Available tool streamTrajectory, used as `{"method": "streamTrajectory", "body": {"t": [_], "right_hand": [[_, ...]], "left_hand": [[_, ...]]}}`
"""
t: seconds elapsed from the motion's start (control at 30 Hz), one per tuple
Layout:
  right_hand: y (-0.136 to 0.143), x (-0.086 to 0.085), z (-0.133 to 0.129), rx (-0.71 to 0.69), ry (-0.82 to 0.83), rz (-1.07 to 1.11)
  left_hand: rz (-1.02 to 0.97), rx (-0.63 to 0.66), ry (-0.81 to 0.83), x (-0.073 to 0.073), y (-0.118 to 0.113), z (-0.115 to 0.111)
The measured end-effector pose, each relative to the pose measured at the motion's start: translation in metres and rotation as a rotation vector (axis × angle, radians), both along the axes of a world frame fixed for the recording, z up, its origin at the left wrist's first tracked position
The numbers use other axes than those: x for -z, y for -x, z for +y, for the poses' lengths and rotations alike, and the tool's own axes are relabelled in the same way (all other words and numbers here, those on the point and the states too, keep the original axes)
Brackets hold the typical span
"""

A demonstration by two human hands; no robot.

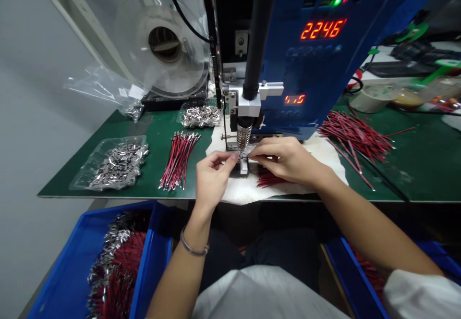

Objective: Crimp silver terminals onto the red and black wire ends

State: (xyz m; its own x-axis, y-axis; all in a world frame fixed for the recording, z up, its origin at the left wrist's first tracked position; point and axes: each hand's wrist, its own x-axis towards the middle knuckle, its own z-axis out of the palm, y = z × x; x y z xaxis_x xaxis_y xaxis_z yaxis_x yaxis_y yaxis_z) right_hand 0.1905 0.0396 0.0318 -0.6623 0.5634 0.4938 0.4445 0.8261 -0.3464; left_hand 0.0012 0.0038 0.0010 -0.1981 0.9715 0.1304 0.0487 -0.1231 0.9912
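My left hand pinches thumb and forefinger together at the left side of a small metal fixture. From the right, my right hand closes its fingertips at the same fixture. Whatever the fingertips hold is too small to make out. Just above them is the spring-wrapped tip of a blue bench machine. Partly under my right hand lies a small bunch of red and black wires on a white sheet.
Left on the green table lie wires with metal ends, a bag of metal parts and another bag. A loose wire pile is at right. Blue bins with wires stand below. A clear reel stands behind.
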Motion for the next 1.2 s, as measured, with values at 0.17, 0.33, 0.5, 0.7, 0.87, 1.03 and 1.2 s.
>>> {"method": "streamTrajectory", "body": {"t": [0.17,0.33,0.5,0.7,0.87,1.03,1.2], "right_hand": [[-0.0010,-0.0002,0.0003,-0.017,0.010,0.003],[-0.0008,-0.0007,0.0004,-0.019,0.007,0.008],[-0.0011,-0.0010,0.0009,-0.018,0.016,-0.001],[-0.0006,-0.0014,0.0008,-0.019,0.020,0.008],[-0.0004,-0.0012,0.0012,-0.022,0.014,0.018],[-0.0006,-0.0017,0.0011,-0.019,0.018,0.014],[-0.0002,-0.0024,0.0006,-0.017,0.036,0.010]], "left_hand": [[0.010,0.000,-0.005,0.0007,0.0004,0.0002],[-0.002,0.004,-0.003,0.0001,0.0004,0.0000],[-0.020,0.012,-0.009,0.0002,0.0003,0.0000],[-0.149,0.013,-0.006,0.0035,0.0002,0.0027],[-0.129,0.024,0.022,0.0052,0.0005,0.0027],[-0.123,0.025,0.005,0.0050,0.0005,0.0022],[-0.132,0.043,-0.002,0.0045,0.0009,0.0019]]}}
